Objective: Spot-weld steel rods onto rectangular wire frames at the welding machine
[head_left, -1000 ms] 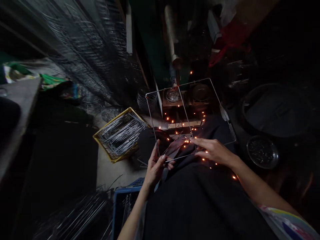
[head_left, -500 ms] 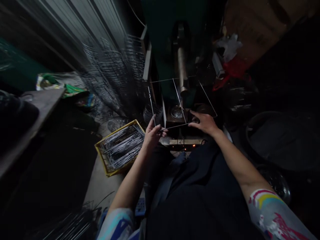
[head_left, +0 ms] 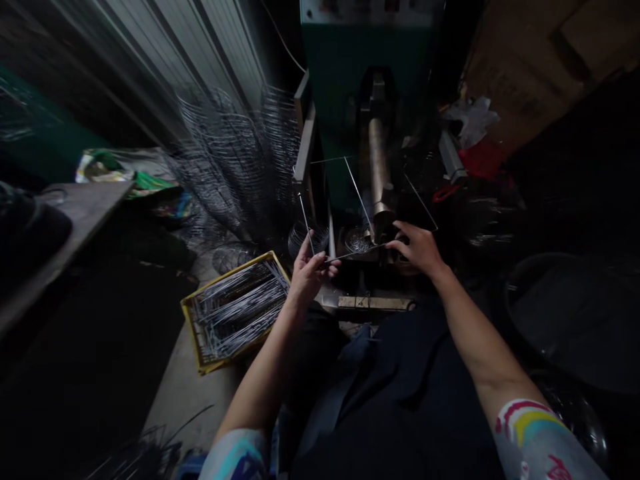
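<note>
1. Left hand: grasping the near left corner of a wire frame, fingers curled around the rod.
2. Right hand: pinching the same frame's near edge toward its right, thumb and fingertips together on it.
3. Frame spans both hands and reaches out ahead of them; the near edge runs between the hands, a middle rod leads away from it. Far right part dim.
4. Tight ahead: a metal cylinder slants down just ahead of the right hand, to the right of the middle rod. Contact between its tip and the wire: cannot tell.
5. Tight ahead of the left hand: a grey metal bar, close by the frame's left edge.
6. Room toward the body: a gap between the hands and the dark apron, with a wooden strip lying across, below the hands.
7. Dish of shiny bits under the near edge, between the hands.
8. Left of the left hand: yellow crate of metal rods, on pale floor. Farther left, a counter.
9. Beyond the left hand: stacked wire rings, ribbed wall. Beyond the right: red bag, cardboard. Light poor.
</note>
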Available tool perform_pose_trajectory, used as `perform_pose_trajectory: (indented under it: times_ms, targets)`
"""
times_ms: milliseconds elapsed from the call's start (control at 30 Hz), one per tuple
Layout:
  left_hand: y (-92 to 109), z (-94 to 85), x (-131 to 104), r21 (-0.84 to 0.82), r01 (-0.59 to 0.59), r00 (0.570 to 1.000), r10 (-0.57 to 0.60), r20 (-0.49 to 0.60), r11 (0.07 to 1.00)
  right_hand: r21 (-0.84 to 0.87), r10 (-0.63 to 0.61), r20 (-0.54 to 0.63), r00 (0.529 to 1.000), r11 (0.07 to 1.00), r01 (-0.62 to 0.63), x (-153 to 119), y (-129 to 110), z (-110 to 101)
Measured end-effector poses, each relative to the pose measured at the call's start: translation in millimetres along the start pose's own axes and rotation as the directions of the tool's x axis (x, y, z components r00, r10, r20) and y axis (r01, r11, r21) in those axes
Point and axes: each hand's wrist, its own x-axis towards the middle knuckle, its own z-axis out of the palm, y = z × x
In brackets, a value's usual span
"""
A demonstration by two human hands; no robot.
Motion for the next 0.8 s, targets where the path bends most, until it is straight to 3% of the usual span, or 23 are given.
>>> perform_pose_trajectory:
  times_ms: [400,533,600,667,733,800]
  targets:
    - [-2,-8.1,10,-0.025,0.012,1.0,-0.012,-0.011,1.0,-0.035,0.005,-0.009,1.0,0.999,-0.005,5,-6,3]
    - [-2,-7.3,11,-0.024,0.016,1.0,-0.017,-0.02,1.0,-0.066,0.008,-0.048,0.999,0.998,-0.011,4,4,-4]
    - [-3,-8.9,14,-0.021,0.023,1.0,-0.023,0.003,1.0,-0.107,0.089,-0.139,0.986,0.989,-0.104,7,18,-13]
    - [-4,-10.4,16,-0.027,0.039,0.999,-0.039,0.026,0.999,-0.044,0.27,-0.21,0.94,0.958,-0.285,9,35,-24]
    - [-5,-10.2,11,-0.041,0.05,0.998,-0.048,0.041,0.998,0.127,0.463,-0.161,0.871,0.885,-0.447,6,47,-34]
    - [-6,-8.9,-8,-0.047,0.053,0.998,-0.051,0.048,0.997,0.279,0.563,-0.055,0.825,0.802,-0.529,-10,47,-41]
